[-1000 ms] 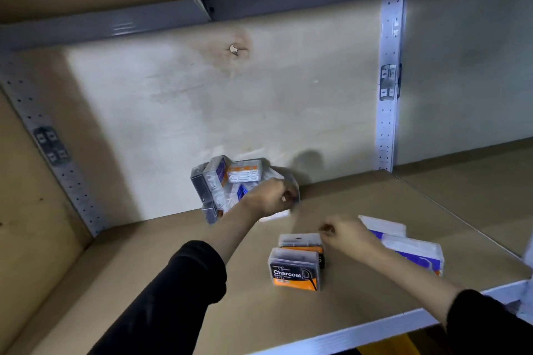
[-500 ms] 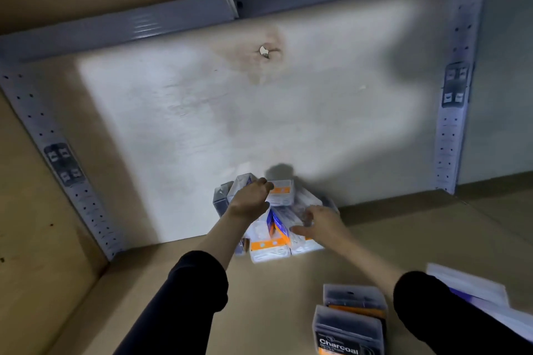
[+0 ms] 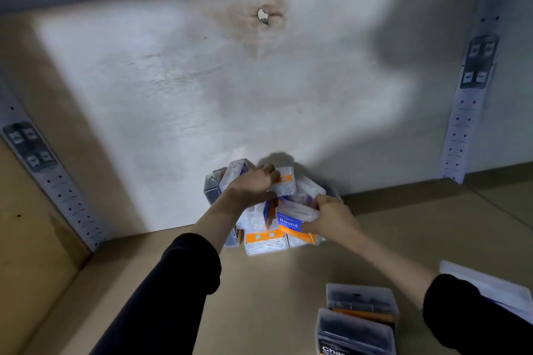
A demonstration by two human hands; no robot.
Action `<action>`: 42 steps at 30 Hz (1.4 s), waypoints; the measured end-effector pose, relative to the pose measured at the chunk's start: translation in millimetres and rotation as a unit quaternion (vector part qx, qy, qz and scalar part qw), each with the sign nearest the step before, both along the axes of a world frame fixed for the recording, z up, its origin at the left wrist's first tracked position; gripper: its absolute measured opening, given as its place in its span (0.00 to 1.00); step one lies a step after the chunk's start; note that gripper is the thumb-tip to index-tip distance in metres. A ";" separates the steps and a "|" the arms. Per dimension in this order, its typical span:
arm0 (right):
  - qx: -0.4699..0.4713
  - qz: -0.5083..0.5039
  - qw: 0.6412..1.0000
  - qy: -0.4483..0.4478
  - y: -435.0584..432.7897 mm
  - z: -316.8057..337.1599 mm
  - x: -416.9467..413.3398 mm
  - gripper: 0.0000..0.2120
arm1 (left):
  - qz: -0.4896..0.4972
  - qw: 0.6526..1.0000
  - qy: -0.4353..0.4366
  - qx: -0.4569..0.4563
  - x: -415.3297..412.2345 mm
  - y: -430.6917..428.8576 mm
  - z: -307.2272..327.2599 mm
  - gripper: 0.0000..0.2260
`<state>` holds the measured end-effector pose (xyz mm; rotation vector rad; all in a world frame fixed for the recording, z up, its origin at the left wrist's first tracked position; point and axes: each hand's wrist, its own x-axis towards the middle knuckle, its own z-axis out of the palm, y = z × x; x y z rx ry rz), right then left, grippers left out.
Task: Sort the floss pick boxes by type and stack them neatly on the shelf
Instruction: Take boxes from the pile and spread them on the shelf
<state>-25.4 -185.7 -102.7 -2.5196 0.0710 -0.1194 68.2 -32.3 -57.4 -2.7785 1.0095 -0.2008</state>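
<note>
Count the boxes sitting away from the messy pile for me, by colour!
Dark Charcoal boxes: 2
White boxes: 1 showing, partly behind the right sleeve, which may hide more
Total: 3 in view

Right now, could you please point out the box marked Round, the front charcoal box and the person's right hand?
Round box (image 3: 289, 224): head view, on its blue label.
Charcoal box (image 3: 354, 334): head view, on its dark clear lid.
Right hand (image 3: 331, 217): head view, on the back of the hand.
</note>
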 end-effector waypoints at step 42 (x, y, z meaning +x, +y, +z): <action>0.030 0.128 0.990 0.048 61.1 47.5 -69.9 0.14 | 0.185 0.945 0.181 -0.200 -172.2 111.8 78.8 0.24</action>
